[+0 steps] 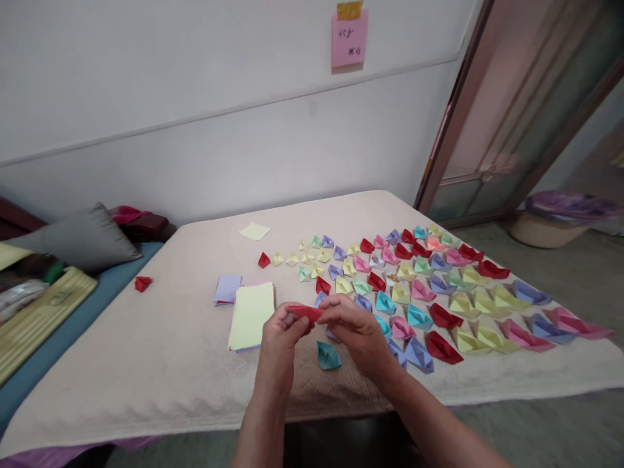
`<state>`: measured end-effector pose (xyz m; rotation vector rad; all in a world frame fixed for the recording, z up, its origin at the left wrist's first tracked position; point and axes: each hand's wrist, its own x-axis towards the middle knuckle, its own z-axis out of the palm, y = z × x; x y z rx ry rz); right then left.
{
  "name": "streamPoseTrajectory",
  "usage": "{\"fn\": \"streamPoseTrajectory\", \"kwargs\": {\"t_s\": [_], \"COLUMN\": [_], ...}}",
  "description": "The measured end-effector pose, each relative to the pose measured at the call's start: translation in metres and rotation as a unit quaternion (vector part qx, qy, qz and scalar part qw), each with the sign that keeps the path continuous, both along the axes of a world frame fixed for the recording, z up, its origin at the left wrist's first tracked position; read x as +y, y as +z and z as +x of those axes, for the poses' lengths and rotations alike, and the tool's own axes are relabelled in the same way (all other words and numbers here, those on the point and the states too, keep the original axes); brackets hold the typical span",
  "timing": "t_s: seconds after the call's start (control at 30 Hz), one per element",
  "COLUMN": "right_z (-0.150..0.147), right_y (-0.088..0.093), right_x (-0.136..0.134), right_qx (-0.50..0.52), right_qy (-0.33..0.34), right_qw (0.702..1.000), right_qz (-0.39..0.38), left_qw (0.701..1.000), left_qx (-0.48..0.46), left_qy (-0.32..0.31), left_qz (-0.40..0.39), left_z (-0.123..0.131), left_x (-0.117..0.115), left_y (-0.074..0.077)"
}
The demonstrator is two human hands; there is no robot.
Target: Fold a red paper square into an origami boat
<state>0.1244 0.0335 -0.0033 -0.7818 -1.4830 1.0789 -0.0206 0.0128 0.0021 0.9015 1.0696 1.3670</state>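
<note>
A piece of red folded paper (pixel 306 311) is held up over the near part of the table. My left hand (pixel 281 331) grips its left side between thumb and fingers. The fingers of my right hand (pixel 355 328) are closed on its right end. Just below and between my hands, a teal paper boat (pixel 328 355) rests on the cloth. To the left of my left hand lies a stack of pale yellow paper sheets (pixel 252 317), with a smaller stack of lavender paper (pixel 227 289) behind it. My right hand and forearm cover part of the boats behind them.
Rows of colourful paper boats (pixel 443 316) spread across the table's right side. The table (pixel 170 364) has a beige cloth. One red folded piece (pixel 143 283) sits far left, and a yellow sheet (pixel 254 231) lies at the back. A lined bin (pixel 556 218) stands right of the table.
</note>
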Motion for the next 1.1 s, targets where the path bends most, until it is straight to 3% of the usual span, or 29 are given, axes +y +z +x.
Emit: {"fn": "streamPoseTrajectory", "kwargs": {"t_s": [0.13, 0.23, 0.4, 0.63, 0.9, 1.1], "right_z": [0.003, 0.003, 0.000, -0.002, -0.004, -0.003], "right_y": [0.003, 0.003, -0.002, -0.003, -0.007, -0.004], "right_x": [-0.002, -0.002, 0.002, -0.001, -0.002, 0.001], "right_qx": [0.078, 0.077, -0.020, -0.114, -0.108, -0.102], "right_qy": [0.029, 0.043, -0.021, -0.120, -0.129, -0.104], "right_qw": [0.993, 0.988, 0.999, 0.982, 0.968, 0.978], "right_qz": [-0.082, -0.123, -0.031, 0.093, 0.184, 0.148], "left_qw": [1.000, 0.999, 0.996, 0.999, 0.996, 0.988], "left_qx": [0.002, 0.017, 0.067, 0.031, 0.072, 0.134], "left_qy": [0.007, -0.002, -0.004, 0.010, 0.010, -0.012], "left_qz": [0.020, 0.031, 0.052, 0.026, 0.060, 0.080], "left_z": [-0.003, -0.003, -0.001, 0.002, 0.002, 0.004], "left_x": [0.000, 0.000, 0.000, 0.001, 0.002, 0.001], "left_y": [0.000, 0.002, 0.005, 0.004, 0.004, 0.003]}}
